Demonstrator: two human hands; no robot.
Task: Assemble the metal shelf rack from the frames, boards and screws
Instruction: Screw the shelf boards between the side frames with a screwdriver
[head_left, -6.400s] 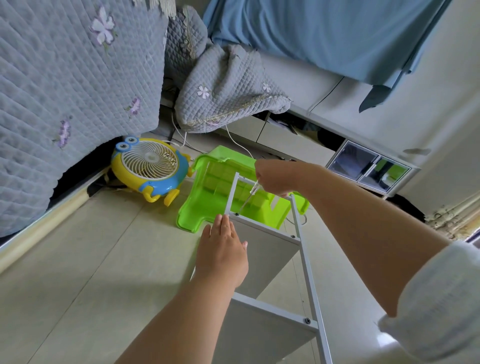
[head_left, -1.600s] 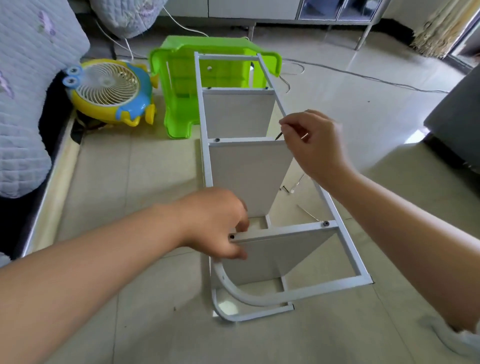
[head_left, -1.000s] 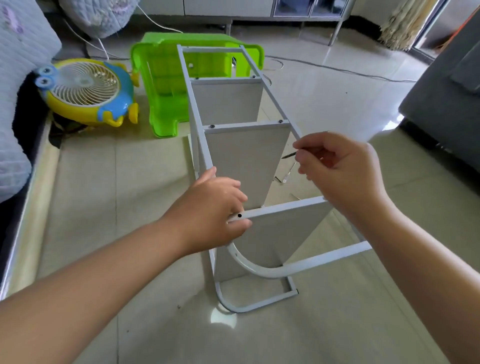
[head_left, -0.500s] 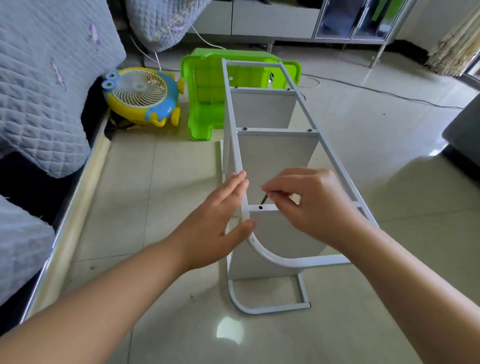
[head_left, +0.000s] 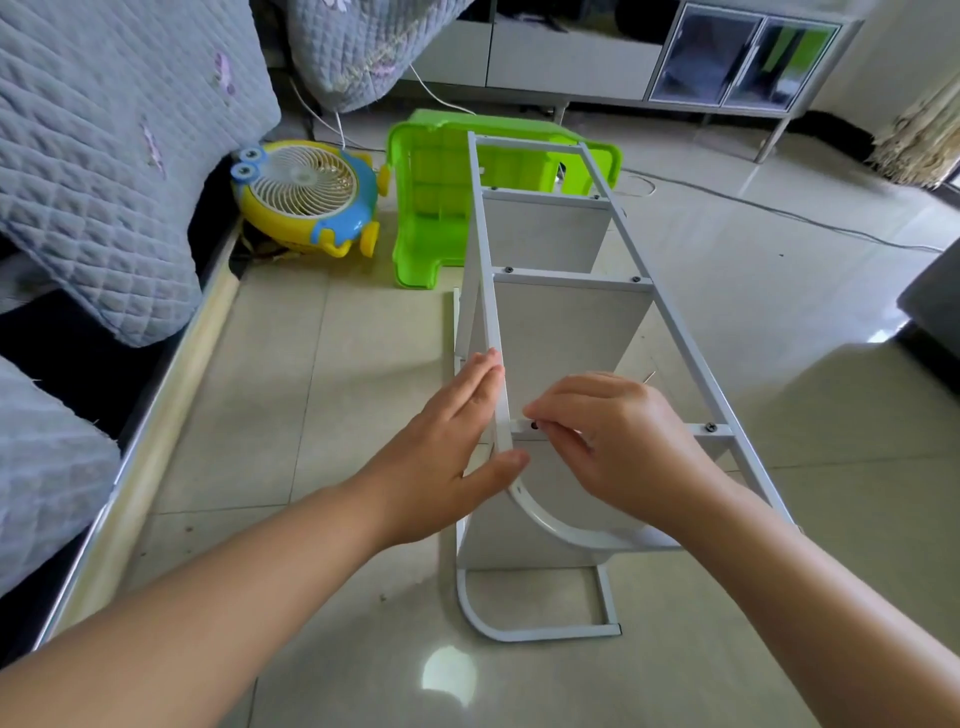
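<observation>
With three boards already screwed in, the rack (head_left: 566, 291) lies on the floor before the stool (head_left: 431, 208); the flat left hand (head_left: 447, 457) steadies its rail while the right hand (head_left: 613, 447) pinches a screw (head_left: 534, 426) at the nearest, seemingly last joint.

Yellow fan (head_left: 306, 193) beside green bin (head_left: 441, 208) (tipped over).

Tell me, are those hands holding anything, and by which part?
The left hand lies flat against the rack's left frame rail, gripping nothing. The right hand pinches at a screw hole; the screw itself is hidden.
</observation>
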